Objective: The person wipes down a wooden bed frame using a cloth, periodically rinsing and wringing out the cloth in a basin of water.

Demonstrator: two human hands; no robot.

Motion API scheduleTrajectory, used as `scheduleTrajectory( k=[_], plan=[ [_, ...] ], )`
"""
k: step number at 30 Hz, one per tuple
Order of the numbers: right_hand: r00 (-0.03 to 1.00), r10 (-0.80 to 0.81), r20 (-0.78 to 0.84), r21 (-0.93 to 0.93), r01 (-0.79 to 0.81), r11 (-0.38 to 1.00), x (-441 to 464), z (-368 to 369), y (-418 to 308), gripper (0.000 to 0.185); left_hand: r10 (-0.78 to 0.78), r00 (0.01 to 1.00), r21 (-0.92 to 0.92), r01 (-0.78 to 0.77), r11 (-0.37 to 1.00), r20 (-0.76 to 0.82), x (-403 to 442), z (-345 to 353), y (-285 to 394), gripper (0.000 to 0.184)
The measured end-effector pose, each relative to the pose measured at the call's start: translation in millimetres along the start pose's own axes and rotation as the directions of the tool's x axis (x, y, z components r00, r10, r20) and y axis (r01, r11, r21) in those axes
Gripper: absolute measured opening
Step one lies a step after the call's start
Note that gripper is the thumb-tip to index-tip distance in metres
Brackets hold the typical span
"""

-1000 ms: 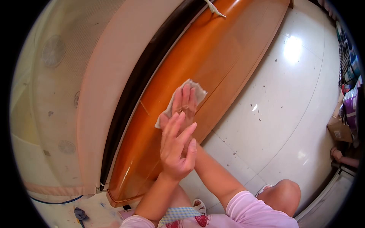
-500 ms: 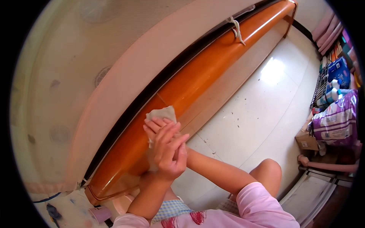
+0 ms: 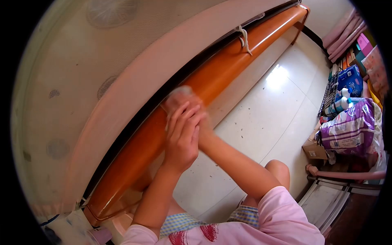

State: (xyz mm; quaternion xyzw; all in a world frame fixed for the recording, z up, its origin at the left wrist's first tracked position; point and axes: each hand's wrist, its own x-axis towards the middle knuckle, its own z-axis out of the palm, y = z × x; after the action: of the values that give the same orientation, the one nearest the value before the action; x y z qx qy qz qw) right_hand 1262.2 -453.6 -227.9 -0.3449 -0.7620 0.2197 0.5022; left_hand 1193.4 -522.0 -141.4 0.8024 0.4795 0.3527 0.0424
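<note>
A pale cloth [image 3: 185, 89], blurred by motion, lies against the glossy orange-brown wooden side rail [image 3: 212, 75] of a bed. My right hand [image 3: 191, 103] presses it to the wood, its fingers smeared and partly covered. On top of it rests my left hand [image 3: 182, 136], fingers close together and wrapped over the back of the right hand. Both arms cross in front of me, the right one reaching in from the right side.
A pink-edged mesh net [image 3: 122, 85] hangs along the bed's left. White cord [image 3: 244, 40] dangles over the rail. Pale floor tiles [image 3: 249, 122] carry scattered dark specks. At right stand a purple-and-white package [image 3: 347, 128], a cardboard box [image 3: 314, 150] and bottles [image 3: 338, 106].
Both hands, together with the cloth, have slid up along the rail, away from me. The whole view has shifted slightly, so the items at right appear further left.
</note>
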Motion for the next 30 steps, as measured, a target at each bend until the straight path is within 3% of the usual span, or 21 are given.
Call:
scheduleTrajectory(
  k=[2, 3, 4, 5, 7, 9, 11, 13, 15, 19, 21, 23, 24, 30],
  plan=[
    [0.961, 0.260, -0.093, 0.416, -0.200, 0.887, 7, -21, 3, 0.048, -0.008, 0.999, 0.064, 0.005, 0.998, 0.050, 11, 9, 6, 0.031],
    [0.979, 0.135, -0.153, -0.058, -0.145, 0.988, 13, -37, 0, 0.050, -0.020, 0.995, 0.128, 0.008, 0.992, 0.094, 16, 14, 8, 0.035],
    [0.989, 0.001, -0.147, -0.518, -0.078, 0.852, 14, -47, -1, 0.052, -0.067, 0.996, -0.004, 0.067, 0.998, 0.056, 16, 23, 6, 0.039],
    [0.988, 0.008, -0.157, -0.515, -0.089, 0.852, 12, -47, 2, 0.052, -0.061, 0.996, -0.002, 0.061, 0.998, 0.066, 16, 28, 7, 0.039],
    [0.994, -0.110, -0.003, -0.591, 0.087, 0.802, 15, -41, 7, 0.052, -0.068, 0.996, 0.179, 0.077, 0.981, -0.053, 15, 31, 6, 0.039],
    [0.992, -0.126, 0.007, -0.533, 0.110, 0.839, 20, -44, 6, 0.051, -0.072, 0.995, 0.254, 0.086, 0.964, -0.063, 16, 34, 9, 0.041],
    [0.985, -0.077, 0.154, -0.502, 0.145, 0.853, 27, -56, 5, 0.047, -0.150, 0.985, 0.229, 0.166, 0.959, -0.086, 22, 35, 15, 0.037],
    [0.991, -0.070, 0.116, -0.477, 0.117, 0.871, 32, -60, 12, 0.047, -0.139, 0.988, 0.246, 0.152, 0.957, -0.068, 34, 40, 14, 0.037],
    [0.999, 0.041, 0.030, -0.620, -0.013, 0.785, 39, -65, 24, 0.048, -0.139, 0.990, 0.133, 0.143, 0.981, -0.038, 53, 48, 11, 0.037],
    [0.987, 0.101, -0.125, -0.670, -0.159, 0.725, 46, -78, 52, 0.052, -0.146, 0.988, -0.015, 0.147, 0.989, 0.041, 88, 69, 12, 0.040],
    [0.968, 0.157, -0.193, -0.660, -0.247, 0.710, 46, -81, 57, 0.055, -0.133, 0.991, -0.030, 0.134, 0.991, 0.034, 96, 80, 15, 0.041],
    [0.858, 0.236, -0.456, -0.425, -0.443, 0.790, 41, -79, 58, 0.061, 0.000, 0.999, 0.034, -0.002, 0.999, 0.052, 97, 91, 18, 0.040],
    [0.848, 0.249, -0.467, -0.494, -0.484, 0.723, 39, -76, 57, 0.062, -0.029, 0.998, -0.030, 0.031, 0.999, 0.053, 99, 91, 22, 0.040],
    [0.826, 0.225, -0.517, -0.396, -0.464, 0.792, 19, -44, 44, 0.060, 0.108, 0.985, -0.075, -0.098, 0.992, 0.132, 90, 87, 7, 0.035]
  ],
)
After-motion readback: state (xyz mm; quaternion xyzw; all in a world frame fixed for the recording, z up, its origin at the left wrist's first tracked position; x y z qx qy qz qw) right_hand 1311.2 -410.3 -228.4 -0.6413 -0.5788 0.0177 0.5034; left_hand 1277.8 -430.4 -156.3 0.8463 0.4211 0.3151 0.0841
